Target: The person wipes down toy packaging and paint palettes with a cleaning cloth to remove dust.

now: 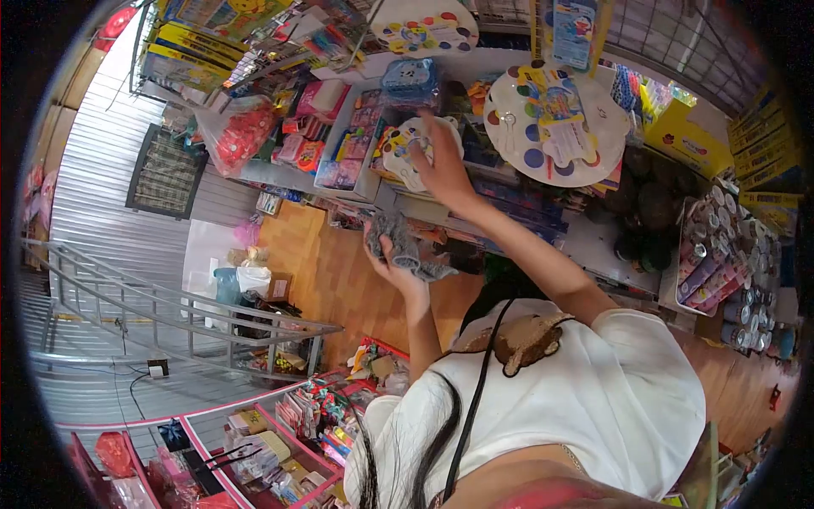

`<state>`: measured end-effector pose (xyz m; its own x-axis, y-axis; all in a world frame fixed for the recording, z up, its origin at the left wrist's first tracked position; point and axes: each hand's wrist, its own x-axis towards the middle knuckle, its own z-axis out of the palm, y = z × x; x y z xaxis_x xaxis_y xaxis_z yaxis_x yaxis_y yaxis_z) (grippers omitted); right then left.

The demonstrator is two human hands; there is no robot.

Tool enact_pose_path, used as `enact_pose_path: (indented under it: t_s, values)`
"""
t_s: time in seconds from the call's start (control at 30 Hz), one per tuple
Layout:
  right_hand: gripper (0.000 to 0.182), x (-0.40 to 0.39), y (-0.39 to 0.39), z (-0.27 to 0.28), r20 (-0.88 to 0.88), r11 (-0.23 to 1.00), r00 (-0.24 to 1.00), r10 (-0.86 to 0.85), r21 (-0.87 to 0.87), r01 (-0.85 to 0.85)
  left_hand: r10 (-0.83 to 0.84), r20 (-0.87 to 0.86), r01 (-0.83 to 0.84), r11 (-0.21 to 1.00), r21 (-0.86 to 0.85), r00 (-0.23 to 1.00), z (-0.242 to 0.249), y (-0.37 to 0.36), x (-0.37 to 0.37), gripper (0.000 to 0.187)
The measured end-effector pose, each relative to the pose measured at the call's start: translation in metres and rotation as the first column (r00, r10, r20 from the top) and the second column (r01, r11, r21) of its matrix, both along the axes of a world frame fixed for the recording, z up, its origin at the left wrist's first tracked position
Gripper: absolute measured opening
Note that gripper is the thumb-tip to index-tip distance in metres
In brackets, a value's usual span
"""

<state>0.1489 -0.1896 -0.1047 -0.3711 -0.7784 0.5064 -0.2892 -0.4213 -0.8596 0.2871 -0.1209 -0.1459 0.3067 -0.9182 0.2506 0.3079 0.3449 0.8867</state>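
My left hand (392,259) is closed around a crumpled grey cloth (392,231), held out over the wooden floor in front of the shelf. Part of the cloth hangs toward the right. My right hand (445,165) reaches over a small white paint palette (398,154) with coloured spots. Its thumb and fingers are apart across the palette's face; whether the fingertips press on it is hard to see. Just beyond those fingers sits a clear-wrapped blue box (410,81). To the right lies a larger white paint palette (517,140) with a yellow-and-blue package on it.
Goods crowd the shelf, among them a bag of red items (237,136) and a yellow carton (682,140). Another palette (424,32) is at the top. A metal railing (195,318) runs along the left. Pink-edged bins (263,424) stand below, and a tray of rolls (708,246) is at right.
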Motion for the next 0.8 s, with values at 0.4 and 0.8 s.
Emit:
enact_pose_path:
  t_s: [0.4,0.8]
  values:
    - [0.066,-0.074,-0.106,0.048,0.084,0.617,0.667,-0.740,-0.310,0.723,0.125,-0.040,-0.124,0.991,0.045,0.991,-0.011,0.027,0.060,0.039]
    - [0.030,-0.050,-0.104,0.039,0.217,0.894,0.907,-0.360,-0.197,0.402,0.058,0.040,-0.061,0.995,0.081,0.998,-0.004,0.029,0.042,0.034]
